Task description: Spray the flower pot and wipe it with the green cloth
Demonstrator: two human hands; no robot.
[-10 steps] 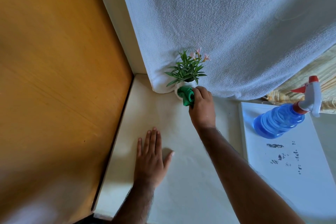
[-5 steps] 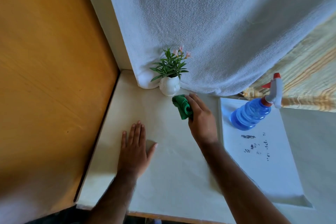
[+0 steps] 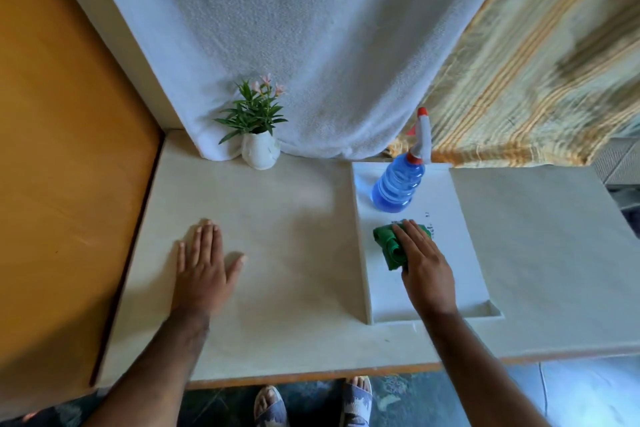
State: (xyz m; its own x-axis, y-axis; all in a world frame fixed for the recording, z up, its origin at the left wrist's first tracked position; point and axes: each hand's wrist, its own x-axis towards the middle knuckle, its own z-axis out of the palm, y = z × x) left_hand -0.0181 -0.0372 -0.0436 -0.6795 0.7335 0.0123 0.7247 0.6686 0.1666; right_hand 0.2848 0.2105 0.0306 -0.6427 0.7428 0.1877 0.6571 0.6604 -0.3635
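A small white flower pot [image 3: 260, 153] with green leaves and pink blossoms stands at the back of the pale table [image 3: 277, 225], against a hanging white towel. The folded green cloth [image 3: 391, 246] lies on a white tray [image 3: 446, 218] to the right, and my right hand [image 3: 424, 260] rests on it with the fingers laid over it. A blue spray bottle [image 3: 400, 184] with a white and red trigger head stands on the tray just behind the cloth. My left hand [image 3: 204, 263] lies flat on the table, fingers apart, holding nothing.
An orange wooden panel [image 3: 69, 149] runs along the table's left side. A white towel [image 3: 311, 45] and a striped yellow cloth [image 3: 536, 62] hang behind the table. The table's front edge is near me, with my sandalled feet [image 3: 311, 402] below it.
My right hand has carried the green cloth away from the flower pot, rightwards and toward me, onto the white tray. The left hand stays flat on the table.
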